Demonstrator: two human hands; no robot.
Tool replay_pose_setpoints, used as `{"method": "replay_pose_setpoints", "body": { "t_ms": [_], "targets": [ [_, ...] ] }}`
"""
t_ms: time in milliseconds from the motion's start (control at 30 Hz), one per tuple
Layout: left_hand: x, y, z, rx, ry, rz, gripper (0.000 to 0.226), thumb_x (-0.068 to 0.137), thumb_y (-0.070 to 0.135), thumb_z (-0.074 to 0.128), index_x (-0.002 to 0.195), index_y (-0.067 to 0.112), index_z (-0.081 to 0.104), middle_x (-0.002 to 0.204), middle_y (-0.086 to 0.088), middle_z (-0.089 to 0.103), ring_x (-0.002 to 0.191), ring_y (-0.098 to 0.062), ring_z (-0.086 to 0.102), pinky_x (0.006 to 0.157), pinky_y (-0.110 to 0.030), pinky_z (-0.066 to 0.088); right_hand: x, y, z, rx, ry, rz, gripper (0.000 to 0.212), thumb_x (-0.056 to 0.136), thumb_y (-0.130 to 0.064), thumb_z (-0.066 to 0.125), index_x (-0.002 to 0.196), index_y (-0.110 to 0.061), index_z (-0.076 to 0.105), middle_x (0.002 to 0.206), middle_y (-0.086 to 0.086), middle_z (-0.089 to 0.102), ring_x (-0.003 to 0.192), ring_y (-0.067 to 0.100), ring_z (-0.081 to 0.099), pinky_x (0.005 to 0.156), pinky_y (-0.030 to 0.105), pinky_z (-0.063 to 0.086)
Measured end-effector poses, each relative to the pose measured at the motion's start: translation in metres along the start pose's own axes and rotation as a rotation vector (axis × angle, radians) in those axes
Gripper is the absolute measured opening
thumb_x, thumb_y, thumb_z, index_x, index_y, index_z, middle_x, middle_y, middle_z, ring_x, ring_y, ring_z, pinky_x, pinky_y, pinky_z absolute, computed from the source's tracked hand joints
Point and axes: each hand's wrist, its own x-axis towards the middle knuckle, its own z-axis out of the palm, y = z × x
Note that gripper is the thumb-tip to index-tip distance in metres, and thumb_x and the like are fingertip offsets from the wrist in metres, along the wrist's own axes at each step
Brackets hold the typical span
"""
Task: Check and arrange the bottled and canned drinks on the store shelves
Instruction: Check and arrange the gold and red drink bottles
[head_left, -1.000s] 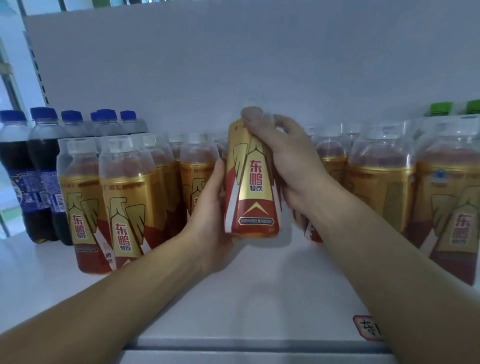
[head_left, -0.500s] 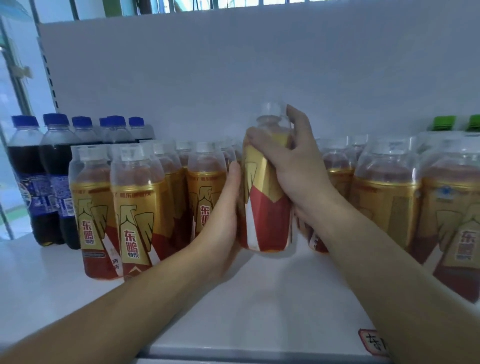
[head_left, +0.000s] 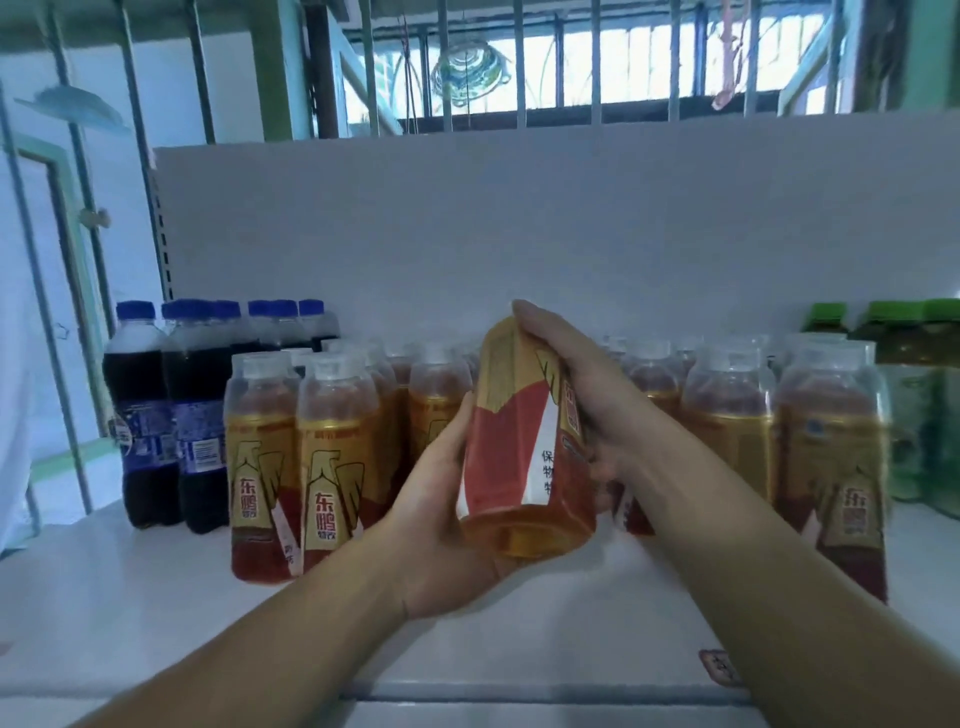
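Observation:
A gold-and-red energy drink bottle (head_left: 514, 441) is lifted off the white shelf (head_left: 156, 597) and tilted away from me, its base showing. My left hand (head_left: 441, 519) cups its lower left side from below. My right hand (head_left: 587, 395) grips its upper right side, fingers over the top, hiding the cap. Rows of matching bottles stand behind, to the left (head_left: 322, 467) and to the right (head_left: 831, 467).
Dark cola bottles (head_left: 156, 415) with blue caps stand at the far left of the shelf. Green-capped tea bottles (head_left: 919, 405) stand at the far right. A white back panel (head_left: 519, 234) closes the shelf behind. A red price tag (head_left: 719, 667) sits on the front edge.
The held bottle has tipped from upright to leaning away, base toward me, and turned its label. My left hand slid under it. The camera has tilted upward.

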Motion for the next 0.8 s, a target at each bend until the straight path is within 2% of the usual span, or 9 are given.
{"method": "replay_pose_setpoints", "body": {
  "t_ms": [133,233,300,400,467,533,633,667,800],
  "targets": [
    [-0.017,0.007,0.002,-0.015,-0.061,0.01,0.071,0.088,0.069,0.047,0.113,0.008,0.075,0.123,-0.022,0.067,0.091,-0.032,0.07,0.071,-0.038,0.059,-0.008,-0.003,0.003,0.116,0.021,0.075,0.076,0.06,-0.063,0.083,0.11,-0.007,0.068,0.094,0.014,0.065,0.09,0.032,0.063,0.106,0.05,0.046],
    [-0.028,0.018,0.002,-0.067,-0.186,0.001,0.068,0.097,0.061,0.047,0.137,0.007,0.058,0.14,-0.025,0.055,0.112,-0.035,0.064,0.088,-0.039,0.059,-0.015,0.0,0.003,0.307,0.106,0.132,0.046,0.072,-0.057,0.081,0.082,-0.013,0.074,0.084,0.007,0.068,0.08,0.023,0.059,0.106,0.032,0.033],
    [-0.035,0.023,0.004,-0.047,-0.234,-0.002,0.071,0.101,0.056,0.043,0.144,0.0,0.048,0.146,-0.025,0.048,0.133,-0.035,0.051,0.102,-0.037,0.049,-0.02,-0.001,0.005,0.397,0.15,0.189,0.04,0.083,-0.054,0.073,0.08,-0.013,0.07,0.077,0.004,0.067,0.069,0.02,0.061,0.095,0.021,0.044],
    [-0.043,0.024,0.004,-0.086,-0.27,-0.007,0.076,0.1,0.061,0.038,0.142,-0.002,0.049,0.144,-0.024,0.052,0.136,-0.035,0.048,0.106,-0.037,0.047,-0.03,-0.009,0.011,0.451,0.157,0.176,0.04,0.092,-0.05,0.06,0.081,-0.012,0.067,0.065,0.007,0.07,0.05,0.02,0.068,0.052,0.027,0.059],
    [-0.05,0.024,0.004,-0.029,-0.296,0.006,0.08,0.093,0.068,0.044,0.136,0.003,0.058,0.14,-0.023,0.056,0.13,-0.035,0.054,0.103,-0.037,0.049,-0.036,-0.01,0.017,0.414,0.112,0.17,0.039,0.084,-0.051,0.067,0.088,-0.012,0.069,0.072,0.008,0.072,0.059,0.023,0.071,0.063,0.032,0.061],
    [-0.053,0.025,-0.001,0.189,-0.286,0.039,0.07,0.083,0.07,0.06,0.123,0.012,0.07,0.132,-0.019,0.063,0.122,-0.036,0.06,0.098,-0.041,0.052,-0.039,-0.011,0.022,0.352,0.075,0.152,0.045,0.075,-0.05,0.077,0.093,-0.009,0.073,0.087,0.011,0.073,0.077,0.027,0.071,0.085,0.04,0.057],
    [-0.055,0.02,-0.013,0.75,-0.132,0.13,0.052,0.072,0.04,0.084,0.118,0.02,0.07,0.114,-0.001,0.074,0.111,-0.02,0.068,0.102,-0.043,0.051,-0.05,-0.019,0.027,0.236,-0.065,-0.033,0.019,0.076,-0.028,0.078,0.083,-0.011,0.077,0.093,0.01,0.071,0.085,0.025,0.068,0.08,0.039,0.057],
    [-0.054,0.017,-0.016,0.888,-0.093,0.182,0.056,0.07,0.029,0.088,0.121,0.027,0.063,0.11,0.008,0.074,0.106,-0.01,0.068,0.101,-0.037,0.051,-0.055,-0.023,0.028,0.149,-0.129,-0.133,0.01,0.076,-0.02,0.076,0.084,-0.013,0.077,0.091,0.008,0.072,0.084,0.023,0.069,0.078,0.038,0.057],
    [-0.041,0.011,-0.037,1.061,0.014,0.439,0.086,0.066,0.011,0.091,0.134,0.039,0.045,0.114,0.022,0.067,0.108,0.007,0.062,0.093,-0.019,0.053,-0.076,-0.031,0.035,-0.278,-0.24,-0.465,0.038,0.062,-0.005,0.075,0.095,-0.023,0.072,0.096,0.005,0.072,0.092,0.026,0.069,0.083,0.042,0.054]
  ]
}}
